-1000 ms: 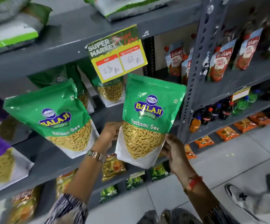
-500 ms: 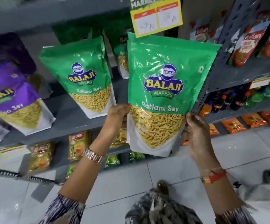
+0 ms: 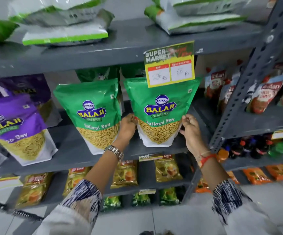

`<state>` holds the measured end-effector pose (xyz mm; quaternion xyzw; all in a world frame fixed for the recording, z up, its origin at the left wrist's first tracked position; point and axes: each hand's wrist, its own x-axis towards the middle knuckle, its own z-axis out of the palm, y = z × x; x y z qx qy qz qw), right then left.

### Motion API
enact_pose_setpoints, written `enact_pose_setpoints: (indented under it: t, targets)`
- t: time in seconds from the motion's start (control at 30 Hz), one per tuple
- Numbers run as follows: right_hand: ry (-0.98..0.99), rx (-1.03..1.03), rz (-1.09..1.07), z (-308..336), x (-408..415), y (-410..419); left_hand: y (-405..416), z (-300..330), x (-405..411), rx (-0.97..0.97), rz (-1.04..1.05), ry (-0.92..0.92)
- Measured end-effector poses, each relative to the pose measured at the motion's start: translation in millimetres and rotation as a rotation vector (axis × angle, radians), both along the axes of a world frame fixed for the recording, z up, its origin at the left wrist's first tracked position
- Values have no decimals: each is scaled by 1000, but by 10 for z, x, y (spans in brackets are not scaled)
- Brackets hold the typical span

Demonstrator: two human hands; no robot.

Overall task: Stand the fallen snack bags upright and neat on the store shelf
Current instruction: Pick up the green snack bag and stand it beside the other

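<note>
A grocery shop aisle. Grey slotted-metal shelving point(image 3: 137, 46) rises in several tiers, each stocked with packaged food: green plastic snack pouches point(image 3: 161, 112) printed "Balaji Wafers Ratlami Sev", purple snack pouches point(image 3: 13, 122), red-and-white tomato sauce pouches point(image 3: 264, 94), small gold foil packets point(image 3: 125, 173) and dark drink bottles point(image 3: 249, 148). A yellow-and-green paper price tag point(image 3: 169, 64) reading "Super Market", with two handwritten prices, hangs from a shelf edge. Pale floor tiles point(image 3: 127, 221) lie below.
</note>
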<state>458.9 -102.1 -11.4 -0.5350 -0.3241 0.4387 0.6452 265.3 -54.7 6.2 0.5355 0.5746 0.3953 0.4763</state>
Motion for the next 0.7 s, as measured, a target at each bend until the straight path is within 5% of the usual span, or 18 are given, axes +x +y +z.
enact_pose_setpoints:
  t: [0.2, 0.7]
  targets:
    - [-29, -60, 127, -83, -41, 283, 223, -238, -56, -36, 91, -58]
    - [-69, -102, 221, -216, -176, 191, 115, -954, -80, -79, -65, -162]
